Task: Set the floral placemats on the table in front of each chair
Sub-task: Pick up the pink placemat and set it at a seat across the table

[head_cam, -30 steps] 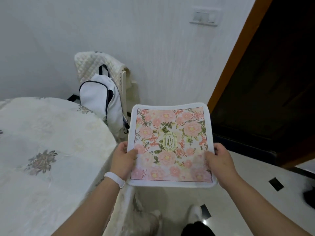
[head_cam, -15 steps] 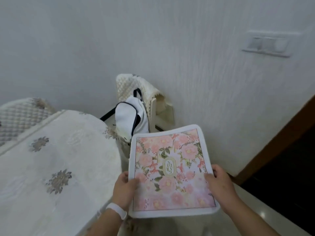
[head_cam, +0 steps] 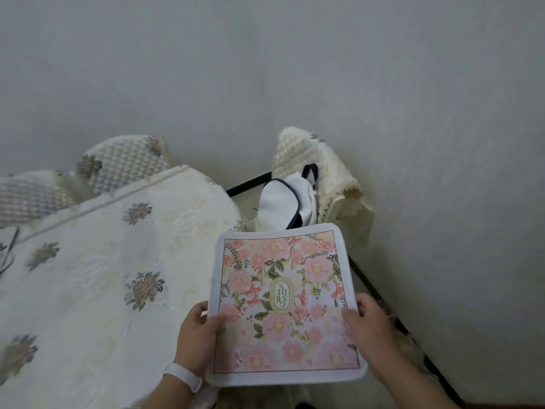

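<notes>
A square floral placemat with pink flowers, a white border and a gold oval emblem is held flat in the air, just right of the table's edge. My left hand grips its left edge, thumb on top. My right hand grips its right edge. The table lies to the left under a cream cloth with grey flower motifs. A chair with a quilted cream cover stands against the wall beyond the mat. Another quilted chair back rises behind the table.
A white bag with dark trim hangs on the chair by the wall. The grey wall runs close along the right. A further quilted chair back shows at far left, and a dark cord lies on the cloth.
The view has swung left, away from the dark doorway, toward the table and wall. Both hands keep their hold, and the mat now sits nearer the table's corner.
</notes>
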Demonstrator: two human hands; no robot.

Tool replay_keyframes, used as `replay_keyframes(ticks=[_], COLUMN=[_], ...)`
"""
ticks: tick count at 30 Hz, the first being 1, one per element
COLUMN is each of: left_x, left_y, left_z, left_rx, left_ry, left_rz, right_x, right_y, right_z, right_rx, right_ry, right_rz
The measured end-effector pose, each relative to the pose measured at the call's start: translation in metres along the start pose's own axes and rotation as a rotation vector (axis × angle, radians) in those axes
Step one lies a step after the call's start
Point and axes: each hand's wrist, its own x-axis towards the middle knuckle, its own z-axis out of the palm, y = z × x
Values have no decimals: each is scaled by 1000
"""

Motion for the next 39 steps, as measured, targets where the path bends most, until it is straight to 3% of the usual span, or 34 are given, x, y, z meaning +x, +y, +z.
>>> replay_keyframes(ticks=[5, 14, 25, 39], left_x=[68, 187, 220, 290], left_y=[-5, 23, 12, 19], left_z=[-17, -37, -88, -63], left_rx=[-63, -105, -190, -190], left_ry=[62, 93, 263, 441], left_rz=[-36, -69, -86, -288], right_x=[61, 147, 206, 323], right_y=[-38, -126, -159, -189], right_z=[48, 120, 205, 265], right_rx=[-92, -213, -416, -460], right_ry=[-94, -103, -268, -491], right_rz=[3, -66, -143, -102])
